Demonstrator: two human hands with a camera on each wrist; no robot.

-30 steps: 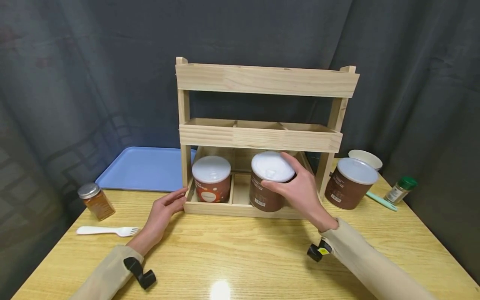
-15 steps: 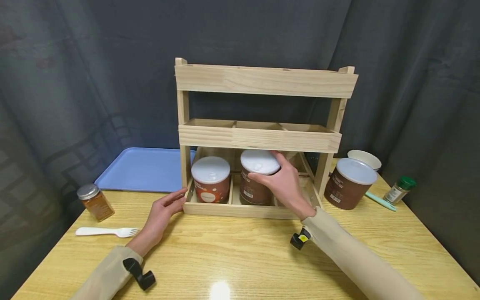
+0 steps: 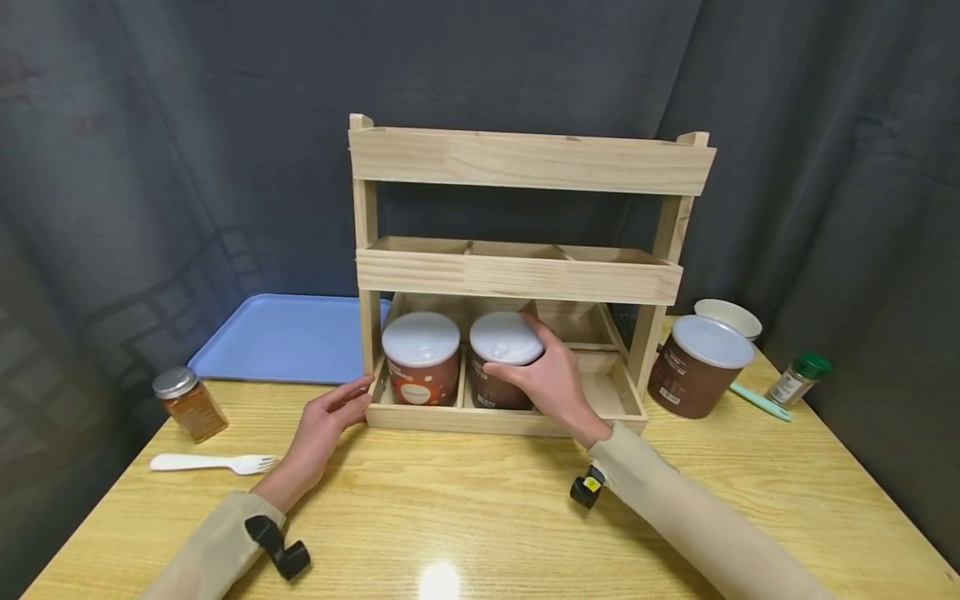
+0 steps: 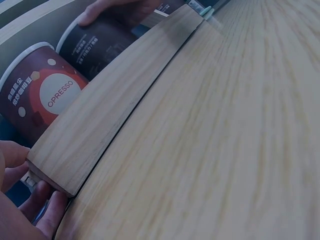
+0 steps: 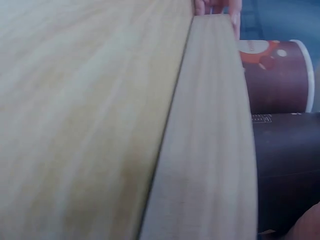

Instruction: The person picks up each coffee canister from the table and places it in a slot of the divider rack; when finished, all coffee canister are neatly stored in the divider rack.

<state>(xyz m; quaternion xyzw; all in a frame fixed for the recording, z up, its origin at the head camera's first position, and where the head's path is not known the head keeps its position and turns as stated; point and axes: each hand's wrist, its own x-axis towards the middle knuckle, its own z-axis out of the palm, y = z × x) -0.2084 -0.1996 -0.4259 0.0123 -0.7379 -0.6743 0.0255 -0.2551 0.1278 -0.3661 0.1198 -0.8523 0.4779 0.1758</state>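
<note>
My right hand point(image 3: 551, 379) grips a brown canister point(image 3: 501, 392) with a pale lid, thumb in front and fingers round the far right side. It stands upright in the middle compartment of the bottom tier of a wooden three-tier rack point(image 3: 517, 275). Directly left of it, a red-and-brown canister point(image 3: 422, 367) occupies the left compartment; its label reads OPRESSO in the left wrist view. At the rack's lower left corner, my left hand point(image 3: 322, 429) holds the wood, the thumb above and fingers below in the left wrist view point(image 4: 37, 200).
Right of the rack stands another brown canister point(image 3: 697, 371), before a white bowl point(image 3: 729, 317). A mint-green handle point(image 3: 761, 402) and a green-capped spice jar point(image 3: 798, 383) lie beyond. On the left are a blue tray point(image 3: 292, 337), an orange-brown spice jar point(image 3: 191, 404) and a white fork point(image 3: 213, 462).
My right hand has carried the brown canister left and down into the middle compartment, from over the rack's front board. My left hand has stayed at the corner.
</note>
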